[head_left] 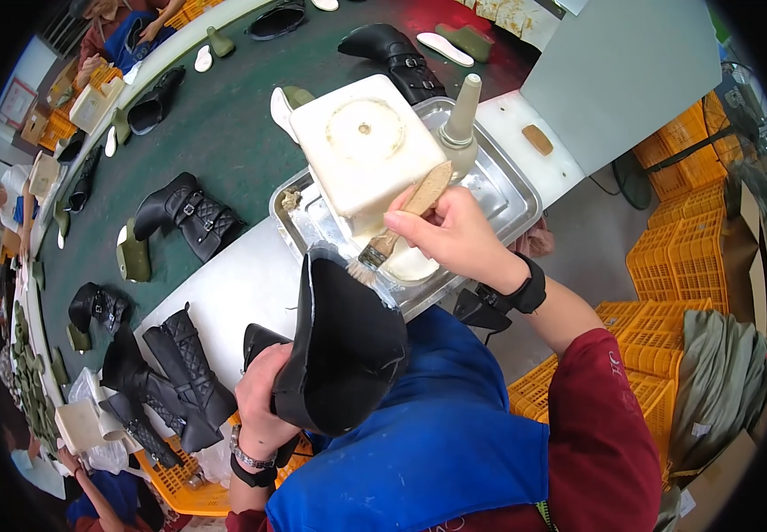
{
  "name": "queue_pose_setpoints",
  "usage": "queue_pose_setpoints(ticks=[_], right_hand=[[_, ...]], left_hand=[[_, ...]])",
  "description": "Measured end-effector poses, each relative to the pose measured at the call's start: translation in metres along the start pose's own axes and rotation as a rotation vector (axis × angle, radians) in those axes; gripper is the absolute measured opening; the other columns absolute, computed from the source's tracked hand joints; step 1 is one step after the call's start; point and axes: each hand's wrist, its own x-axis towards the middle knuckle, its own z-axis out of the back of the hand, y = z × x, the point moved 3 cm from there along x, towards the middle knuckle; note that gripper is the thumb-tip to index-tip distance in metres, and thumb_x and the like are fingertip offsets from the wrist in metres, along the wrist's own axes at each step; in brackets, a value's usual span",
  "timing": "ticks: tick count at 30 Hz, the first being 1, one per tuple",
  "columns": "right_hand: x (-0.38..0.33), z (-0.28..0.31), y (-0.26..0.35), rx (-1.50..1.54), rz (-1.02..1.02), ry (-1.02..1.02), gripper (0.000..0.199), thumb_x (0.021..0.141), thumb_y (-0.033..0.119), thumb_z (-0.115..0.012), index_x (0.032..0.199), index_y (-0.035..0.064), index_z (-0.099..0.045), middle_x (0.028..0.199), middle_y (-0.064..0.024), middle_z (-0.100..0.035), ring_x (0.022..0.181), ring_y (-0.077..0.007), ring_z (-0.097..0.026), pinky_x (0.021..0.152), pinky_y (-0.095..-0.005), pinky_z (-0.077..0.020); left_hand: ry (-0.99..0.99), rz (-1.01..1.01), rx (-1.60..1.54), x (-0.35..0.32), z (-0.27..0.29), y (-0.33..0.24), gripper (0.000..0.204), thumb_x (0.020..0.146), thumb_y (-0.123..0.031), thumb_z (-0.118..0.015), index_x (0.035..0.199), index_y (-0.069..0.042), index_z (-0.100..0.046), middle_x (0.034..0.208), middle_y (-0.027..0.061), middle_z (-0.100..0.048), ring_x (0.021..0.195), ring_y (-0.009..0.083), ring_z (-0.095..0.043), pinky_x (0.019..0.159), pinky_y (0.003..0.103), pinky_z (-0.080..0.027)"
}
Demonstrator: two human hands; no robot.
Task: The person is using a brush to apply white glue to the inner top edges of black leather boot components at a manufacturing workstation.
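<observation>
My left hand (264,390) is wrapped round the shaft of a black boot (348,355), which is tilted so that its open top faces up toward me. Between the thumb and fingers of my right hand (454,232) is a brush (426,190) with a wooden handle. Its pale bristles meet the upper rim of the boot shaft. Just beyond the brush, a white square container (357,133) stands in a metal tray (518,191). A pale long-necked bottle (463,124) is in the same tray. The boot's lower part is mostly hidden.
Several black boots (190,217), green shoe lasts (133,253) and white insoles (443,49) lie on the green conveyor (241,115). More boots (184,381) stand at the left. Orange crates (676,257) are stacked at the right. Other people (104,496) work along the line.
</observation>
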Motion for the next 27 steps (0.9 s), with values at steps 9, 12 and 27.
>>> queue_pose_setpoints(ticks=[9,12,27], right_hand=[[-0.005,-0.009,0.006,-0.065,0.148,-0.014,0.011,0.080,0.012,-0.060,0.083,0.0016,-0.058,0.073,0.0003,-0.056,0.065,-0.0035,-0.048,0.056,-0.0191,-0.0399],[-0.009,-0.011,0.011,-0.096,0.167,0.058,0.011,0.081,0.012,-0.060,0.083,0.0013,-0.058,0.074,0.0001,-0.056,0.064,-0.0034,-0.048,0.055,-0.0186,-0.0391],[-0.027,-0.030,-0.002,0.206,0.030,0.008,0.011,0.083,0.010,-0.056,0.084,0.0000,-0.057,0.065,0.0002,-0.052,0.052,-0.0025,-0.044,0.047,-0.0162,-0.0344]], left_hand=[[-0.031,-0.103,0.107,0.003,-0.002,0.000,0.049,0.060,-0.008,-0.071,0.104,0.000,-0.051,0.093,0.0157,-0.059,0.086,0.0325,-0.057,0.080,0.040,-0.044],[-0.098,-0.192,0.266,0.003,-0.003,-0.003,0.055,0.060,-0.008,-0.070,0.109,0.000,-0.047,0.097,0.0161,-0.057,0.088,0.0328,-0.055,0.083,0.042,-0.041],[-0.430,-0.112,0.511,0.002,-0.012,0.006,0.061,0.056,-0.005,-0.070,0.112,-0.002,-0.044,0.104,0.0178,-0.052,0.094,0.0348,-0.051,0.083,0.042,-0.038]])
